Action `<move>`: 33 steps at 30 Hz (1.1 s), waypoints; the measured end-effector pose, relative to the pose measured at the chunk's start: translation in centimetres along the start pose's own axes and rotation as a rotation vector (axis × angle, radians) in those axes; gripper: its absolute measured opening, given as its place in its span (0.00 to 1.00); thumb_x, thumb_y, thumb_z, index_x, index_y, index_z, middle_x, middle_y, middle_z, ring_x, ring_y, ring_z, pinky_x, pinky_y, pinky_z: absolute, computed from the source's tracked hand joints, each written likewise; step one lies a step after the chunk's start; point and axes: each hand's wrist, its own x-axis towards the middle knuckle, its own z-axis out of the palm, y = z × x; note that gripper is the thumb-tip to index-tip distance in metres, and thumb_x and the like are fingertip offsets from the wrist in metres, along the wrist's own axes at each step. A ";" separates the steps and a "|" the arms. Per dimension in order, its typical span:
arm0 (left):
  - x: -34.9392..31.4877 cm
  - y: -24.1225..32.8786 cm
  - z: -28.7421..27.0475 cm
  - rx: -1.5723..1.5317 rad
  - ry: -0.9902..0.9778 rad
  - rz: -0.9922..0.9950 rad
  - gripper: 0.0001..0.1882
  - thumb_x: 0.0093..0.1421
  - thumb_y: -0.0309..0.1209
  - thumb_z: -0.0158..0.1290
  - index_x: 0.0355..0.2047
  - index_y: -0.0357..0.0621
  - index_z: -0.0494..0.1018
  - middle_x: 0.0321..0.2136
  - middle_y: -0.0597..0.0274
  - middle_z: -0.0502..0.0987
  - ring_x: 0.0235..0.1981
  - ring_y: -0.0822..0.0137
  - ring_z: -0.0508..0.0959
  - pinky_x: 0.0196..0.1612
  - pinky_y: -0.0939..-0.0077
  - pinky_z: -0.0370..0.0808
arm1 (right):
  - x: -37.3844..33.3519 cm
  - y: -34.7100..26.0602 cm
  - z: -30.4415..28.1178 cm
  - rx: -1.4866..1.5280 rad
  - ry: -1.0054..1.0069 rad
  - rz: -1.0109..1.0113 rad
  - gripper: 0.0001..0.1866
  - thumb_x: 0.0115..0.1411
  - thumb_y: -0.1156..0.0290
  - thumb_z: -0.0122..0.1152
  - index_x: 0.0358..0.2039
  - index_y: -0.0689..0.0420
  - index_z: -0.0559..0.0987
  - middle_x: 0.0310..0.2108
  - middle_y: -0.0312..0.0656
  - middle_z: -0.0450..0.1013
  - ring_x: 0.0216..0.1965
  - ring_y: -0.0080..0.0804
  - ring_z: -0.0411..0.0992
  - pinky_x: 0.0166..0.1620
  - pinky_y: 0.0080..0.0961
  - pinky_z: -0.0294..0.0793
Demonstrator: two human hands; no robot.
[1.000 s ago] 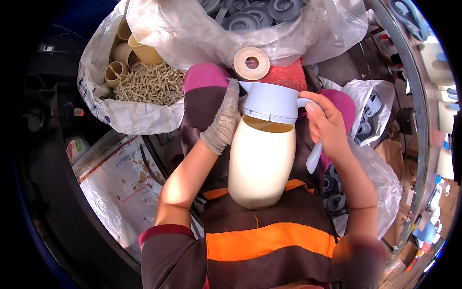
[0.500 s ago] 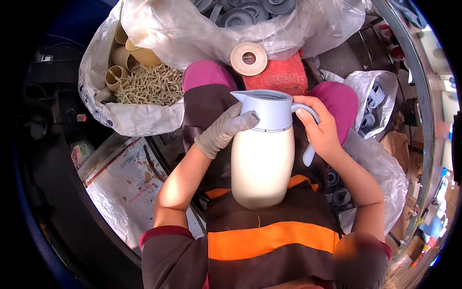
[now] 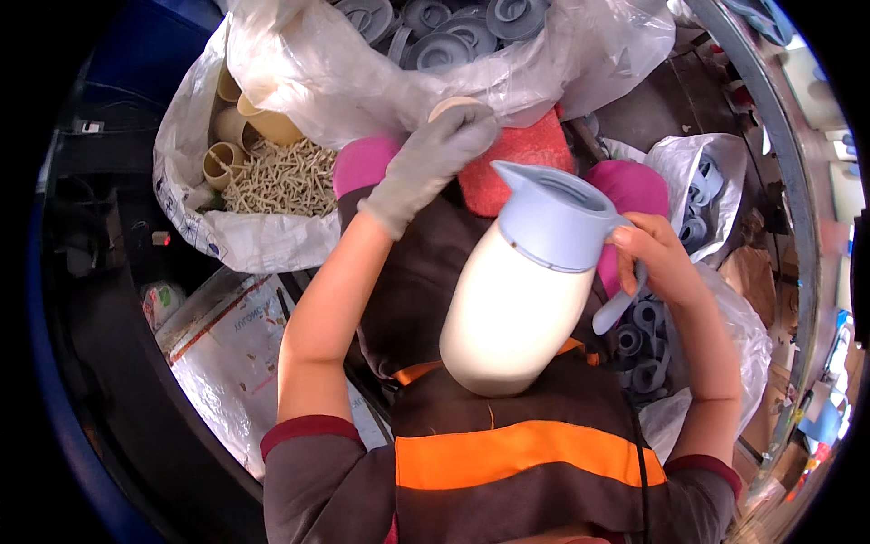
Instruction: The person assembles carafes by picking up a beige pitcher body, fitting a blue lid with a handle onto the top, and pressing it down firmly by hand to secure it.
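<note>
A jug [image 3: 521,299] with a cream body and a pale blue collar and spout leans to the right across my lap. My right hand [image 3: 654,258] is wrapped around its pale blue handle [image 3: 613,313]. At the red cushion [image 3: 517,168] between my knees, my left hand [image 3: 444,150], in a grey glove, is closed over a flat cream ring [image 3: 453,105]. Most of that ring is hidden under the hand; only its far rim shows.
A plastic bag of grey round lids [image 3: 439,45] stands ahead. To the left, a white sack holds cream cups and many small cream pieces [image 3: 281,179]. Bags of grey-blue parts [image 3: 702,186] lie at the right, beside a metal frame edge [image 3: 784,118].
My left hand has left the jug's collar and moved forward onto the cream ring. The jug has tilted, its top swinging right, with my right hand still on the handle.
</note>
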 end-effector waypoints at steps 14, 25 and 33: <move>2.6 5.1 -3.2 0.122 0.528 0.171 0.27 0.58 0.38 0.54 0.54 0.35 0.66 0.46 0.58 0.72 0.46 0.69 0.71 0.51 0.76 0.67 | 5.0 0.1 -0.9 -0.358 0.532 -0.621 0.17 0.53 0.63 0.63 0.35 0.64 0.76 0.26 0.46 0.75 0.23 0.31 0.75 0.28 0.25 0.72; 3.0 13.7 5.8 1.190 0.100 0.610 0.33 0.45 0.43 0.61 0.51 0.45 0.70 0.49 0.44 0.70 0.48 0.44 0.70 0.53 0.55 0.67 | 6.1 1.8 -0.5 -0.623 0.549 -0.767 0.18 0.52 0.66 0.63 0.42 0.60 0.72 0.40 0.51 0.74 0.41 0.48 0.74 0.42 0.37 0.73; 3.2 14.0 5.2 0.997 0.074 0.616 0.29 0.48 0.37 0.61 0.50 0.40 0.70 0.47 0.48 0.71 0.49 0.55 0.72 0.52 0.63 0.69 | 5.7 4.9 0.6 -0.730 0.615 -0.540 0.19 0.53 0.67 0.60 0.40 0.58 0.63 0.29 0.48 0.73 0.32 0.49 0.74 0.31 0.42 0.73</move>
